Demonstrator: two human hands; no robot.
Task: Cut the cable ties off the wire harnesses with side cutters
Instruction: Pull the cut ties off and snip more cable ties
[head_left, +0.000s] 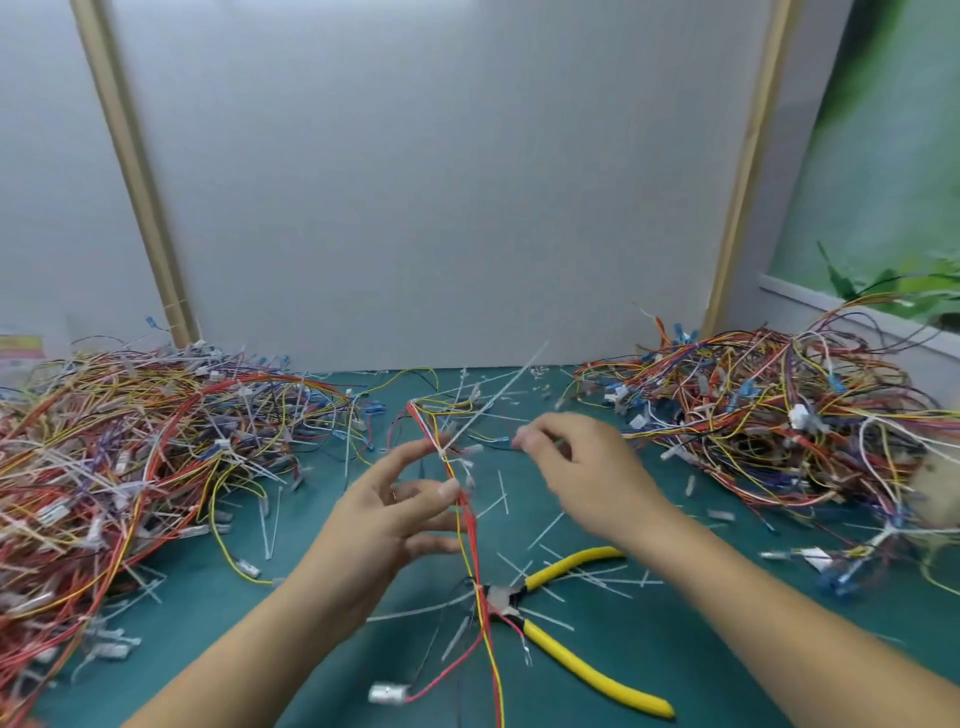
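A thin wire harness (470, 525) of red and yellow wires runs from the mat's middle toward me. A white cable tie (442, 453) wraps it, its long tail slanting up to the right. My left hand (400, 514) pinches the harness just below the tie between thumb and fingers. My right hand (576, 467) hovers to the right of the tie with curled fingers; it is blurred, so I cannot tell if it holds anything. The side cutters (566, 613), with yellow handles, lie spread on the green mat (675, 649) below my right hand, jaws over the harness.
A big heap of tied harnesses (130, 447) fills the left side, and another heap (779, 415) fills the right. Several cut white tie pieces (545, 530) litter the mat. A grey panel (441, 182) closes off the back.
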